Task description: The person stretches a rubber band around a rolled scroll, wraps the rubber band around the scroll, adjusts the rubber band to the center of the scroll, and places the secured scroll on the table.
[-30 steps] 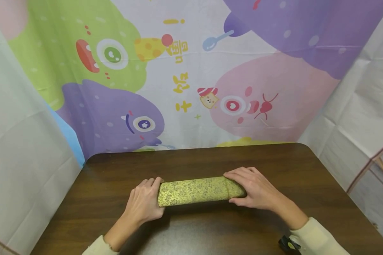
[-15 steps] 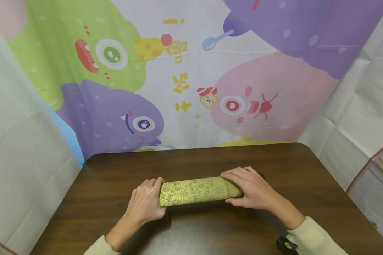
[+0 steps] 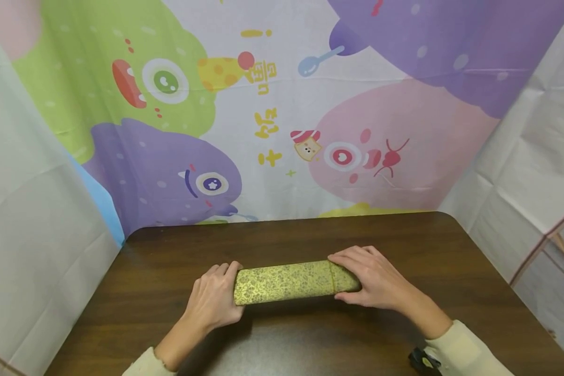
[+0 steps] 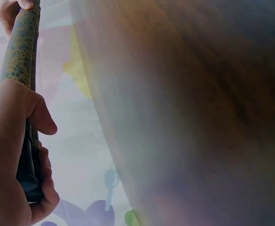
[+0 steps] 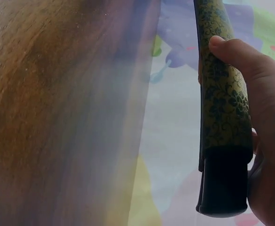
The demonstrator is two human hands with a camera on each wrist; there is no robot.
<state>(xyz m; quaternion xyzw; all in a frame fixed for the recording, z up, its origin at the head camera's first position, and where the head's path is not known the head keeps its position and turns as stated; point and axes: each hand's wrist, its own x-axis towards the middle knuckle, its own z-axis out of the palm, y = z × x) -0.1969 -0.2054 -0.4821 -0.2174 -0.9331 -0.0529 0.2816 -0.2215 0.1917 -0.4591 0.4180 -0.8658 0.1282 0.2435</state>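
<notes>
A long, slim case (image 3: 284, 282) covered in gold, floral-patterned fabric spans the gap between my hands in the head view, held over the table. A thin seam crosses it near its right end. My left hand (image 3: 214, 296) grips the left end, its palm covering that tip. On the right end, my right hand (image 3: 371, 274) holds on with fingers over the far edge and thumb along the near one. The right wrist view shows the case's black end piece (image 5: 224, 183) below the patterned part, and the left wrist view shows a dark end (image 4: 30, 174) inside my left fist.
The dark brown wooden table (image 3: 291, 339) lies beneath both hands. Behind it hangs a curtain (image 3: 272, 193) printed with cartoon monsters, with pale cloth (image 3: 521, 156) at the sides. A small black device (image 3: 424, 361) sits at my right sleeve.
The case and both hands shift only a few pixels sideways. A dark tip seen beyond my right hand half a second ago is hidden now. Both grips stay the same.
</notes>
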